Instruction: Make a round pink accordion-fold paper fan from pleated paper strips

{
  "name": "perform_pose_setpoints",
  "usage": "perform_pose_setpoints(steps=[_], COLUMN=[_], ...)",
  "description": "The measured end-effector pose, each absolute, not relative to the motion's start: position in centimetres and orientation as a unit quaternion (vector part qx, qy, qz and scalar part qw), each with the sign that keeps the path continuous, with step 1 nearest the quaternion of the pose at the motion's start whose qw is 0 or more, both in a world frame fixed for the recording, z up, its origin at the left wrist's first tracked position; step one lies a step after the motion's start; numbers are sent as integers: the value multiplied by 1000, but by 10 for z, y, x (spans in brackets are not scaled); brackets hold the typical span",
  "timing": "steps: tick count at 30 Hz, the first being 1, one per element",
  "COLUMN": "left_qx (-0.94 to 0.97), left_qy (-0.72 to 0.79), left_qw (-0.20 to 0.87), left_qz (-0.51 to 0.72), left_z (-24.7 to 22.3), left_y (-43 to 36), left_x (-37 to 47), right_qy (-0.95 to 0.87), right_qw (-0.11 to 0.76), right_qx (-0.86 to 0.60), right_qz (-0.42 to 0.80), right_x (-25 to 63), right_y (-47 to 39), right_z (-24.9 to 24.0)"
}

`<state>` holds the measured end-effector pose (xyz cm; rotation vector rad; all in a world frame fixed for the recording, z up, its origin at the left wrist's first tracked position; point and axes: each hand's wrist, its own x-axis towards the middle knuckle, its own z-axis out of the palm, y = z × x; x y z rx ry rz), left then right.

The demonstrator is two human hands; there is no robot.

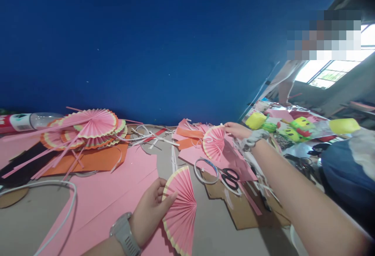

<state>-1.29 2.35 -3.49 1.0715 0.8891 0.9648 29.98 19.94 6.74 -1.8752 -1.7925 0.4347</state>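
My left hand [154,209], a grey watch on its wrist, is closed on a pink pleated paper fan [183,213] with a pale yellow rim, its thumb across the front. Farther off, my right hand [237,130] pinches the upper corner of a smaller half-round paper fan [213,143], also pink with a yellow edge. Below that fan lie black-handled scissors [231,178] and a roll of tape [206,171]. Several round pleated rosettes [95,123] in pink, orange and yellow are piled at the left.
Pink paper sheets [117,189], an orange sheet [88,160] and cut cardboard [246,209] cover parts of the grey table. A white cable [73,197] curves at left beside a bottle [43,120]. A blue panel [146,53] rises behind. Another person stands at right near yellow-green decorations [299,125].
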Motion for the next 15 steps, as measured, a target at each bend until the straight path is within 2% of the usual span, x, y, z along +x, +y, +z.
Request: perform_pose_setpoints(steps=[3,8,12,15], left_qx=[480,478,479,489], left_qy=[393,398,401,402], left_qw=[658,656,652,642], left_qz=[426,427,428,433], left_z=[-35,-33,-33,-35], left_y=[24,23,23,23], left_x=[-13,-14,-14,-13], right_qy=[-663,-682,-705,-687], right_qw=[262,366,375,416], right_qx=[-680,-627,-593,-579], right_qz=[172,97,107,140], right_x=[307,301,290,283], right_y=[202,194,188,189], right_z=[90,126,133,130])
